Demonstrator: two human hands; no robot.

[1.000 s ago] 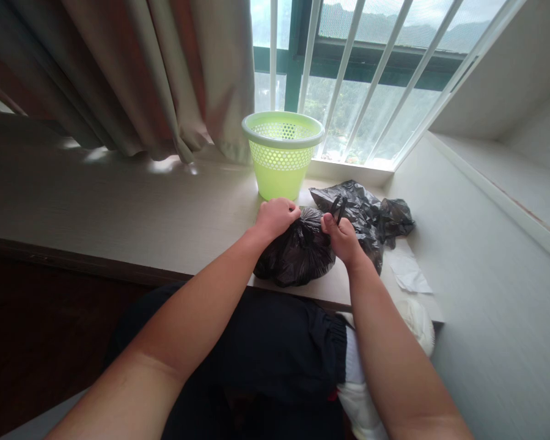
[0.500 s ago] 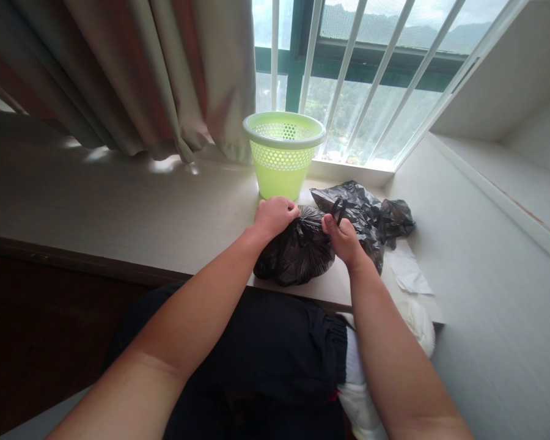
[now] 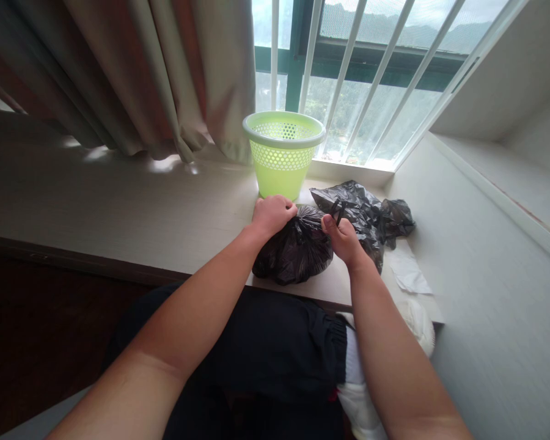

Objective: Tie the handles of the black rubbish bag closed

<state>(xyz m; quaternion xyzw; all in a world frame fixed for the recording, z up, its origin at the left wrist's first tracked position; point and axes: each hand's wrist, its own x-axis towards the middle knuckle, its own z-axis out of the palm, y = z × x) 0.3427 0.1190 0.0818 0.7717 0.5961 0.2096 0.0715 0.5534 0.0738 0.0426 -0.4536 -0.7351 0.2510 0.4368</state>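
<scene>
A filled black plastic garbage bag [image 3: 296, 253] rests on the ledge in front of me, its top gathered into tight creases. My left hand [image 3: 274, 215] is closed on the left side of the gathered top. On the other side my right hand [image 3: 341, 235] grips the bag's drawn-out end in a fist, thumb up, with a thin black loop poking out above it. The parts inside both fists are hidden. Just behind the bag stands a light green plastic wastebasket [image 3: 282, 177] with a perforated upper wall.
Crumpled black plastic bags [image 3: 360, 205] lie to the right, near a white paper [image 3: 410, 269]. Window bars [image 3: 348, 73] rise behind the wastebasket, and a curtain [image 3: 183, 79] hangs at left. The ledge [image 3: 119, 201] drops off at its front edge, by my legs.
Very little differs. My left hand and the filled bag have shifted slightly left; both hands keep their grip.
</scene>
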